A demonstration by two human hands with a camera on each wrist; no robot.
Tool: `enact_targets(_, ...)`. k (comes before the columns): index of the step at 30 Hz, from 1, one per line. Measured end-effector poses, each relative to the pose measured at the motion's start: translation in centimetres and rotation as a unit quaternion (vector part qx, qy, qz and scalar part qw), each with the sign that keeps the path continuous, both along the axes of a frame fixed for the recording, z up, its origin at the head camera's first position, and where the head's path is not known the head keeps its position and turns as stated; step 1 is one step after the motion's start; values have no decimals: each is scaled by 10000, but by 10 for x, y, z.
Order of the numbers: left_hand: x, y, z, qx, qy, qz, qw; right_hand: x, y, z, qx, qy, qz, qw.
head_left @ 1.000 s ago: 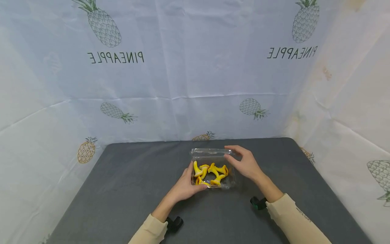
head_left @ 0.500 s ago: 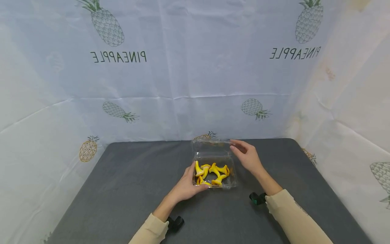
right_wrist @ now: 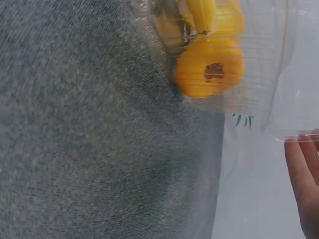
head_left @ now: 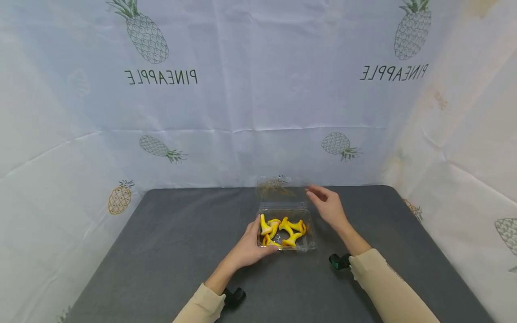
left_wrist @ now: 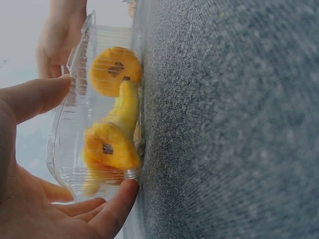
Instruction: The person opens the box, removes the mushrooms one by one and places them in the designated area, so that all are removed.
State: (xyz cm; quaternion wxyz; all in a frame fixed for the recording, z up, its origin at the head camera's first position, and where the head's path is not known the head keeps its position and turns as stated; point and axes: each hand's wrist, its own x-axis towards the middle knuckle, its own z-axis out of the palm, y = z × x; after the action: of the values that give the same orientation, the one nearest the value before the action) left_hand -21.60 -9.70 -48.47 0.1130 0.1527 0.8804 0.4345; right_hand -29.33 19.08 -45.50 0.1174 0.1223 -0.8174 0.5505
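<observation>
A clear plastic clamshell box rests on the dark table, its hinged lid raised at the back. Inside lie several yellow mushroom-shaped pieces, some with flat round orange caps. My left hand grips the box's near left corner, thumb along the front rim and fingers at the left side. The left wrist view shows that thumb and the fingertips against the clear wall. My right hand holds the lid by its right edge, with fingertips right at that edge in the right wrist view.
Dark grey cloth covers the table. White curtains printed with pineapples hang behind it and at both sides. A black device sits at the left wrist and another black device at the right.
The lid has swung up and back from a low tilt, and my right hand has followed it slightly up and away. My left hand keeps its grip on the box.
</observation>
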Motion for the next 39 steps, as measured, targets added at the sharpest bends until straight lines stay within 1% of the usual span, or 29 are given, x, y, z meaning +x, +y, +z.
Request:
enact_targets(6, 0, 0, 3, 13, 22, 17, 10000, -3, -1, -4, 459, -390, -171, 9980)
enact_targets(8, 0, 1, 4, 11, 53, 7, 10000, -3, 0, -7, 560, -533, -135, 9969)
enact_targets(12, -1, 2, 4, -14, 80, 29, 10000, -3, 0, -12, 598, -740, -20, 9955)
enact_targets(20, -4, 3, 1, -57, 126, 109, 9998, -4, -1, -18, 590, -897, -48, 9942)
enact_targets(23, -6, 4, 0, -73, 139, 137, 9998, -5, -1, -19, 580, -955, 14, 9937)
enact_targets(29, -10, 5, 0, -37, 82, 219, 9997, -6, 0, -22, 647, -929, 126, 9935)
enact_targets(36, -12, 4, 1, -15, 12, 225, 9997, -8, -1, -25, 731, -1212, 110, 9899)
enact_targets(39, -12, 4, 1, -6, 40, 212, 9998, -8, 0, -25, 803, -1240, 166, 9889)
